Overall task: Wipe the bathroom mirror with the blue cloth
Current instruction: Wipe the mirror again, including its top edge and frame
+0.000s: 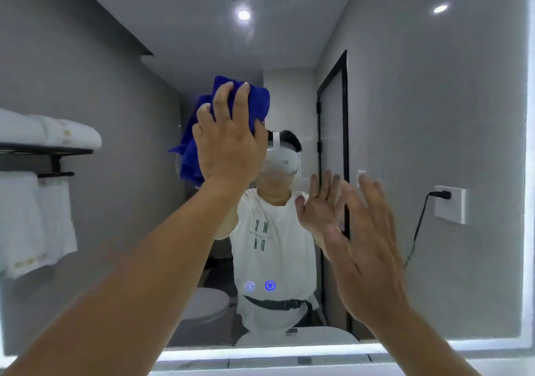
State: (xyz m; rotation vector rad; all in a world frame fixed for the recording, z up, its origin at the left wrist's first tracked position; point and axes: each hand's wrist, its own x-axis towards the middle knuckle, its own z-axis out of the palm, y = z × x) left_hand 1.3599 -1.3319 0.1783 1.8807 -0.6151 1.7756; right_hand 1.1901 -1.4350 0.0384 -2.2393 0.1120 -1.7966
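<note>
Blue cloth (257,100) bunched under the left hand (228,144), and that is where the action is: fingers spread across the wad, palm pressing it flat onto the mirror (419,115), up above the two lit touch icons (260,285) and a little to their left. Nearer the camera, the right hand (367,248) hangs open, fingers loosely fanned, holding nothing; whether its fingertips touch the glass I cannot tell. It floats up and right of those icons. Beyond, in the reflection, white towels (43,132) sit on a rack far left of the icons, and a wall socket (450,203) with a plugged lead shows far right. For a clean pass, I would say keep the palm flat, overlap each stroke, work downward from the top, and steer the cloth lightly around the icons so nothing gets triggered.
</note>
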